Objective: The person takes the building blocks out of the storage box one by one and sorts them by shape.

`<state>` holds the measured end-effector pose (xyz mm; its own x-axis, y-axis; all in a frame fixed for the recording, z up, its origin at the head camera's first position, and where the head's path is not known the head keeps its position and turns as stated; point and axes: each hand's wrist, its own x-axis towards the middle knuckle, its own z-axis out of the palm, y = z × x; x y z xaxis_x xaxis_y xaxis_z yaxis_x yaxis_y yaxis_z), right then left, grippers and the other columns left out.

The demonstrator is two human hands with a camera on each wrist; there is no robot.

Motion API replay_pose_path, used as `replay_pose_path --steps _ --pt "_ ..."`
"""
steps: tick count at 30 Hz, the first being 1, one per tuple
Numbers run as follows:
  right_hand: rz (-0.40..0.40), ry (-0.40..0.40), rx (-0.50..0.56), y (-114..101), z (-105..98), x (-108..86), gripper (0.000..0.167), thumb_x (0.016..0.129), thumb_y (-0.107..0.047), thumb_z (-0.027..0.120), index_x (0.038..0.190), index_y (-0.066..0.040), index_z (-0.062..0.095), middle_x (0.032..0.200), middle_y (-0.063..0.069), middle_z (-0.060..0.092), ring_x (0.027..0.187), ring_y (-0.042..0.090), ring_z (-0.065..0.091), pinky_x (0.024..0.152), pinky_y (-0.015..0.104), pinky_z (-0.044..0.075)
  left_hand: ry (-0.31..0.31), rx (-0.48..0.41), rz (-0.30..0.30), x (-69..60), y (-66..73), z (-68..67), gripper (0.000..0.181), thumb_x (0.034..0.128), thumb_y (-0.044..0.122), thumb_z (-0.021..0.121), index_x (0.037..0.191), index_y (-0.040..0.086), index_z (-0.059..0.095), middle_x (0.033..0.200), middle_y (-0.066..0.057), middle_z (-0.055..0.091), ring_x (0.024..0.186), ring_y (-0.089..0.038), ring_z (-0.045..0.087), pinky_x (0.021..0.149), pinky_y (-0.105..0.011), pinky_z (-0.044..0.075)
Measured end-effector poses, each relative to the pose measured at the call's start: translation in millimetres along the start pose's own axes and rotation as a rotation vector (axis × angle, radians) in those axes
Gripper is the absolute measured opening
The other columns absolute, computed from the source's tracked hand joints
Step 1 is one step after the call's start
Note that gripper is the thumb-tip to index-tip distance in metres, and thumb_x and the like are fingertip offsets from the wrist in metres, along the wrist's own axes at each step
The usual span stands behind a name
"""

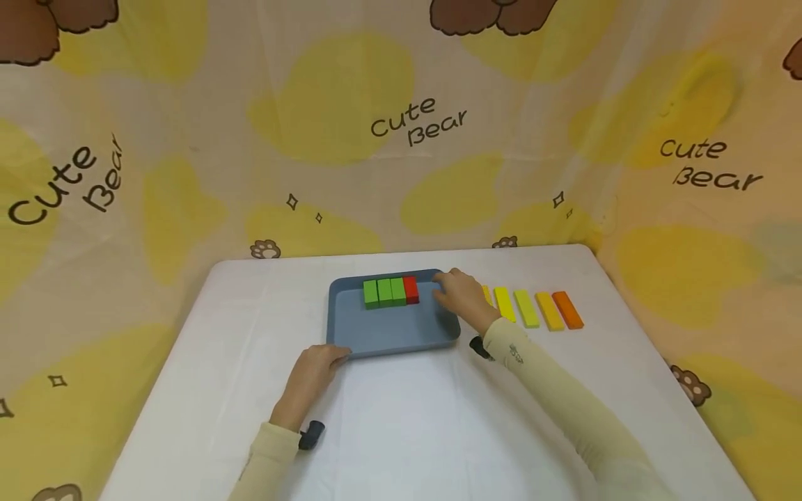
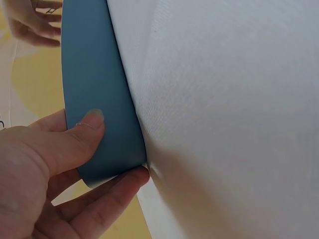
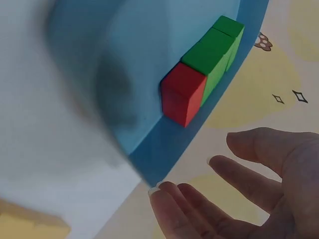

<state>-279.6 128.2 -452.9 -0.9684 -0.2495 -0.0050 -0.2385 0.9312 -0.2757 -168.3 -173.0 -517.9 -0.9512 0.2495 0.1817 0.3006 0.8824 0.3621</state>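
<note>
A blue-grey tray (image 1: 388,332) (image 2: 94,69) lies on the white table. Against its far wall three green blocks (image 1: 384,293) (image 3: 209,52) stand in a row, with a red block (image 1: 411,291) (image 3: 183,94) at their right end. My left hand (image 1: 311,376) (image 2: 35,164) grips the near left corner, thumb on the wall and fingers around the corner. At the far right corner is my right hand (image 1: 465,299) (image 3: 271,191), fingers spread and loosely bent, holding nothing; whether its fingertips touch the rim I cannot tell.
Right of the tray several flat blocks lie side by side: yellow (image 1: 504,305), light green (image 1: 526,309), yellow-orange (image 1: 549,311) and orange (image 1: 567,310). Another yellow one is partly behind my right hand. A patterned cloth (image 1: 351,181) hangs behind the table (image 1: 401,431).
</note>
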Motion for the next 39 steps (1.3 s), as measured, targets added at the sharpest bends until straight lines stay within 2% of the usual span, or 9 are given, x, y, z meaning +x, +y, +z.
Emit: replay_pose_path --steps 5,9,12,19,23,30,39 --pt "0.022 -0.047 0.050 -15 10 19.0 0.038 0.093 -0.022 0.060 0.130 -0.013 0.063 0.127 0.015 0.064 0.107 0.031 0.064 0.087 0.046 0.058 0.009 0.013 0.002 -1.9 1.2 0.6 0.016 0.0848 0.005 0.074 0.100 0.008 0.078 0.096 -0.011 0.077 0.090 -0.029 0.073 0.079 -0.039 0.061" --pt "0.007 -0.053 0.062 -25 18 27.8 0.039 0.093 -0.022 0.061 0.130 -0.011 0.063 0.128 0.014 0.065 0.115 0.031 0.062 0.089 0.046 0.057 0.009 0.011 -0.010 -2.7 1.6 1.0 0.017 0.0847 0.005 0.074 0.101 0.009 0.078 0.096 -0.011 0.076 0.090 -0.028 0.073 0.078 -0.039 0.061" --pt "0.014 -0.059 0.059 -30 24 32.4 0.039 0.093 -0.023 0.062 0.130 -0.009 0.062 0.123 0.013 0.067 0.107 0.027 0.063 0.086 0.043 0.057 0.013 0.012 -0.002 -1.5 1.3 2.1 0.016 0.0845 0.005 0.074 0.100 0.008 0.078 0.096 -0.011 0.076 0.089 -0.029 0.073 0.078 -0.039 0.061" --pt "0.018 -0.085 0.035 -38 35 39.0 0.035 0.094 -0.021 0.062 0.126 -0.008 0.063 0.101 0.009 0.069 0.084 0.022 0.058 0.068 0.033 0.050 0.025 0.022 0.012 -2.7 1.4 3.7 0.015 0.0836 0.005 0.075 0.098 0.009 0.078 0.094 -0.011 0.077 0.087 -0.028 0.074 0.075 -0.038 0.061" --pt "0.022 -0.093 0.053 -42 37 43.6 0.032 0.093 -0.019 0.063 0.123 -0.008 0.064 0.094 0.008 0.067 0.080 0.021 0.056 0.063 0.031 0.047 0.034 0.011 0.009 -2.6 2.0 1.4 0.014 0.0839 0.006 0.074 0.097 0.008 0.078 0.092 -0.011 0.077 0.085 -0.028 0.074 0.073 -0.038 0.061" --pt "0.020 -0.094 0.048 -46 38 50.5 0.028 0.091 -0.015 0.062 0.118 -0.008 0.065 0.088 0.008 0.065 0.073 0.021 0.057 0.058 0.030 0.045 0.013 0.008 -0.016 0.0 0.9 -0.9 0.015 0.0862 0.008 0.073 0.100 0.010 0.078 0.095 -0.011 0.077 0.088 -0.028 0.073 0.076 -0.039 0.061" --pt "0.033 -0.127 0.075 -48 36 51.7 0.028 0.090 -0.013 0.063 0.117 -0.006 0.065 0.088 0.008 0.065 0.074 0.021 0.056 0.058 0.029 0.045 0.019 0.015 0.000 -1.3 0.4 0.3 0.014 0.0854 0.008 0.073 0.099 0.011 0.079 0.093 -0.009 0.077 0.085 -0.026 0.073 0.074 -0.037 0.061"
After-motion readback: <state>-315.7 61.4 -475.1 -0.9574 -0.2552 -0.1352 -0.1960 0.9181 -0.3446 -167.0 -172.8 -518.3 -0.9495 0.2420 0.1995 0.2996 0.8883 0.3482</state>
